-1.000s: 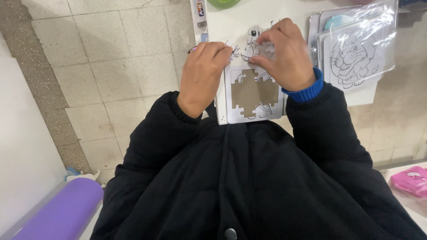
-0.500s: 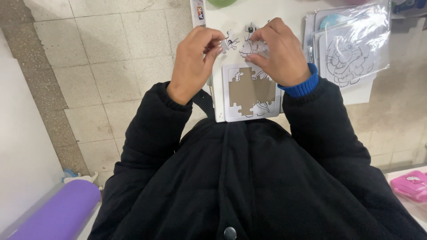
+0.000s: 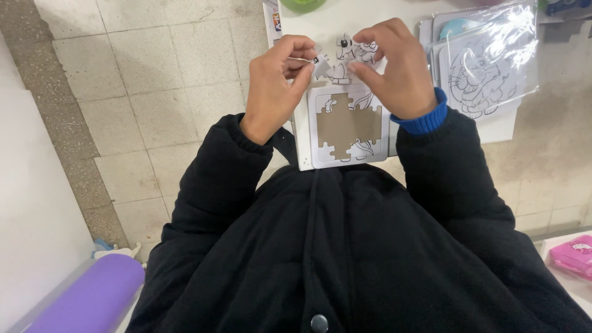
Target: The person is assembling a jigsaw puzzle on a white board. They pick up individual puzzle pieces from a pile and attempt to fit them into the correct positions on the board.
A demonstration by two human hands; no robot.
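A small white jigsaw frame (image 3: 320,157) lies on a white table (image 3: 330,21) in front of me, its brown middle mostly bare, with a few black-and-white pieces in place along the edges. My left hand (image 3: 274,86) pinches a small puzzle piece (image 3: 319,63) above the frame's top left corner. My right hand (image 3: 401,68) holds a joined cluster of black-and-white pieces (image 3: 351,52) just above the frame's top edge. The two hands are close together, the piece touching the cluster. My black jacket sleeves cover both arms.
Clear plastic sleeves holding line-drawing colouring sheets (image 3: 484,61) lie on the table to the right. A green object (image 3: 302,5) sits at the top edge. A purple roll (image 3: 92,296) is at the bottom left, a pink case (image 3: 573,256) at the right. Tiled floor lies below.
Both hands have lifted off the frame and moved up, bringing the loose piece and the cluster together above the frame's top edge.
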